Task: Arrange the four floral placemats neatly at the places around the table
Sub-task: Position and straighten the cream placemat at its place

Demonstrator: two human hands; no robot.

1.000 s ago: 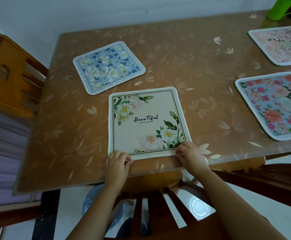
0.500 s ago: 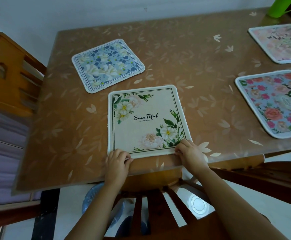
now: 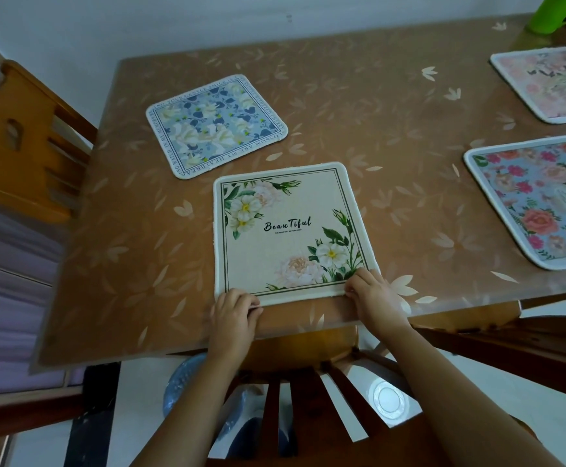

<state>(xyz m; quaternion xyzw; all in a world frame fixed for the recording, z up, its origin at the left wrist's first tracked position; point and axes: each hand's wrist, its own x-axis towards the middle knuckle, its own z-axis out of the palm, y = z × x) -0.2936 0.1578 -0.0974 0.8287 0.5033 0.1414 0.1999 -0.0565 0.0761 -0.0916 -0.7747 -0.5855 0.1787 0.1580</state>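
A cream placemat (image 3: 285,227) printed "Beautiful" with white flowers lies flat near the table's front edge. My left hand (image 3: 232,315) pinches its near left corner. My right hand (image 3: 372,298) pinches its near right corner. A blue-and-white floral placemat (image 3: 215,124) lies turned at an angle behind it, toward the left. A placemat with pink roses on blue (image 3: 541,200) sits at the right edge of view. A pale pink floral placemat (image 3: 547,84) lies at the far right, partly cut off by the frame.
The brown table (image 3: 359,106) has a glossy leaf-patterned cover. A wooden chair (image 3: 22,139) stands at the left end. Another chair back (image 3: 308,392) is below my arms, and a dark chair (image 3: 510,352) to the right. A green cup (image 3: 549,11) stands at the far right corner.
Both hands stay pinched on the cream placemat's near corners. The placemat has hardly shifted on the table; the view has moved slightly.
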